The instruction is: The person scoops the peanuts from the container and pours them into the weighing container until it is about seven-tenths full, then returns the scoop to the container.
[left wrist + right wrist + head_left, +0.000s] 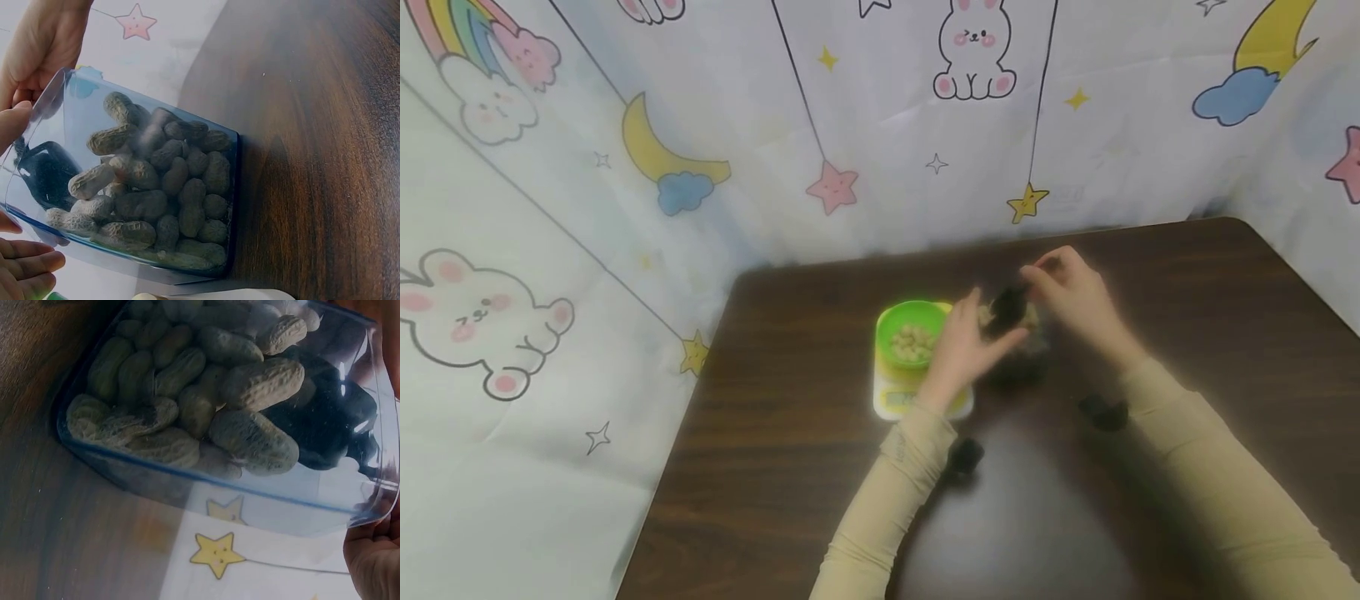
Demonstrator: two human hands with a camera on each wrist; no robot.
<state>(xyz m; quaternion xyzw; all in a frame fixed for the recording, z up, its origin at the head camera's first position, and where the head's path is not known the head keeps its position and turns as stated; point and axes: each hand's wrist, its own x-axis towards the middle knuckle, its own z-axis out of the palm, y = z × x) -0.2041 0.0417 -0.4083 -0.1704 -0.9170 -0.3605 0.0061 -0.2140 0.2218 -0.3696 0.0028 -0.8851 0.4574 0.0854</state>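
A clear, blue-tinted plastic container [140, 215] holds several unshelled peanuts [256, 387]. A black scoop [319, 412] lies partly over the peanuts, inside the walls. My left hand [966, 346] holds the container near its rim, thumb and fingers spread on either side of the mouth. On the far right of the mouth, my right hand [1071, 292] pinches the upper end of the scoop with curled fingers; the rim and fingers partly hide this grip. The scoop's dark head shows between both hands in the head view.
Just left of the container, a white and yellow kitchen scale [887, 404] bears a green bowl [891, 321] with several pale peanuts. The dark wooden table [760, 467] ends at a patterned curtain [895, 125] behind and to the left.
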